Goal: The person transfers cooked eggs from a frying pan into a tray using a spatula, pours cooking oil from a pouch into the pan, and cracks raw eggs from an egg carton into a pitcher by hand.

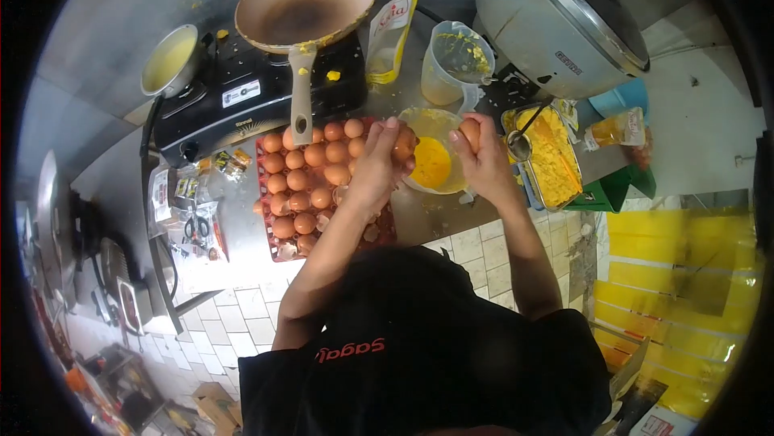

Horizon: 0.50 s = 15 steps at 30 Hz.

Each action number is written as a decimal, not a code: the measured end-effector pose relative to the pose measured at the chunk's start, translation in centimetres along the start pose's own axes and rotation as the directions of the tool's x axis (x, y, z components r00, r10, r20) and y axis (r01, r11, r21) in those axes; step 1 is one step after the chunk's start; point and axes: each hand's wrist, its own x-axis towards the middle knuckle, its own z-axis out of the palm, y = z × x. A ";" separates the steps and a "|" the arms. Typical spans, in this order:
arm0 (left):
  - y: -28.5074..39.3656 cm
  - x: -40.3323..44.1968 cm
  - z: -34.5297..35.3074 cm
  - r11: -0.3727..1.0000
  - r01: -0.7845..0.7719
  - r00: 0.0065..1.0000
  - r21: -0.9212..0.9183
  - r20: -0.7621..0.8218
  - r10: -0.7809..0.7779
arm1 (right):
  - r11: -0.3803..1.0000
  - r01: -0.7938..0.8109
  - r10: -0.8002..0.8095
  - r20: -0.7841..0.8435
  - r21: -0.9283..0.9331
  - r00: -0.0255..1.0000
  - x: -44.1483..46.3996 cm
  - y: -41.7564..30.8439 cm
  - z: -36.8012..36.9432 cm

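My left hand (377, 170) is closed on brown eggs or shells (405, 146) at the left rim of a clear jug. My right hand (485, 163) grips a brown egg (469, 134) at the jug's right side. Between and below the hands, the jug (443, 123) holds yellow egg yolks (430, 163). Left of my left hand is a red tray (263, 194) with several brown eggs (298, 180) and some broken shells (287, 250). Whether the pieces in my left hand are whole is hard to tell.
A pan (306, 0) and a small pot (171, 61) sit on a black stove (242, 113). Behind the jug stands a measuring jug (447, 65). A metal tray of yellow food (556, 162) with a ladle (520, 144) is at right, below a large pot (540, 25).
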 end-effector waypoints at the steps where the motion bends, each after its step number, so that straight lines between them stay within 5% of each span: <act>1: 0.2 -0.1 -0.2 1.000 0.005 1.000 0.010 -0.027 -0.004 | 1.000 -0.027 0.027 0.034 0.001 0.999 0.0 0.2 -0.3; 3: 0.4 -0.4 -1.1 0.996 0.028 0.999 0.087 0.017 -0.030 | 0.996 -0.084 0.084 0.105 -0.004 0.991 0.0 -0.2 -0.9; 9: 0.5 0.3 1.1 0.923 0.079 0.990 0.376 0.080 -0.117 | 0.964 0.058 -0.137 0.296 0.261 0.945 1.4 -0.2 0.1; 12: 0.5 1.4 1.4 0.876 0.060 0.981 0.478 0.134 -0.140 | 0.963 -0.034 -0.069 0.366 0.267 0.928 1.7 0.1 -0.8; 15: 0.2 2.4 1.8 0.847 0.042 0.969 0.530 0.184 -0.163 | 0.968 -0.030 -0.039 0.269 0.248 0.962 1.5 0.8 -0.7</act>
